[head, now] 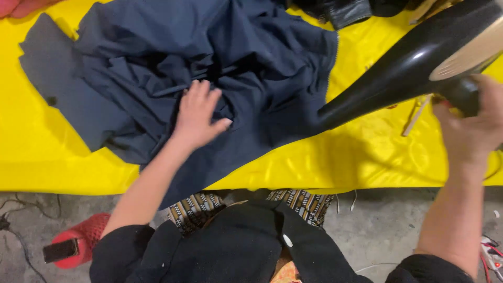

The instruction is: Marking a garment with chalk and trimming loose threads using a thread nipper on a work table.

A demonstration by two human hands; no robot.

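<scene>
Pressing flat on one crumpled navy garment point(209, 63) at 11 o'clock on the yellow surface point(367, 152), left hand point(198, 112) has its grip open, palm down. Right hand point(471, 126), at 3 o'clock, is closed around one black dryer-like tool point(408, 65), nozzle tip at the cloth's right edge. Garment looks mostly bunched, so smoothing seems barely begun. One red object point(73, 243) lies on the floor at 8 o'clock.

Left hand point(198, 116) flat on navy garment point(209, 57), right hand point(471, 128) gripping black iron point(414, 65)
</scene>
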